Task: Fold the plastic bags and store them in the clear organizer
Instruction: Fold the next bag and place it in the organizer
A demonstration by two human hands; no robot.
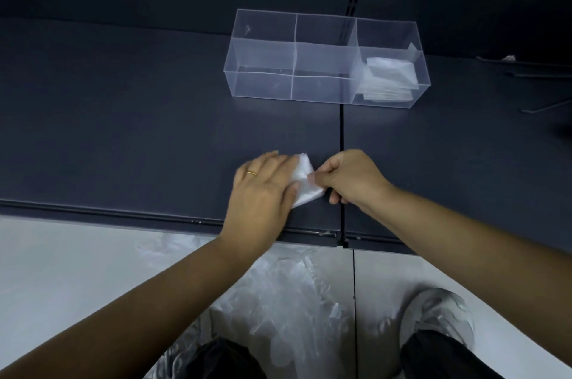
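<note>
The folded plastic bag (305, 182) lies on the dark shelf (139, 131) directly between the two hands, touching both. The left hand (263, 189) lies flat on the bag's left part with its fingers nearly straight, pressing it down, and wears a gold ring (251, 172). The right hand (349, 177) has its fingers curled and pinches the bag's right edge between thumb and forefinger. The bag is a small white wedge. Its long axis runs from the shelf's near edge away from the person, with the narrow tip at the far end. Beyond the hands stands the clear organizer (263, 84), long side across. A stack of folded bags (388, 78) sits in the compartment beyond the right hand. Beneath the forearms, loose bags (288, 301) lie on the floor.
</note>
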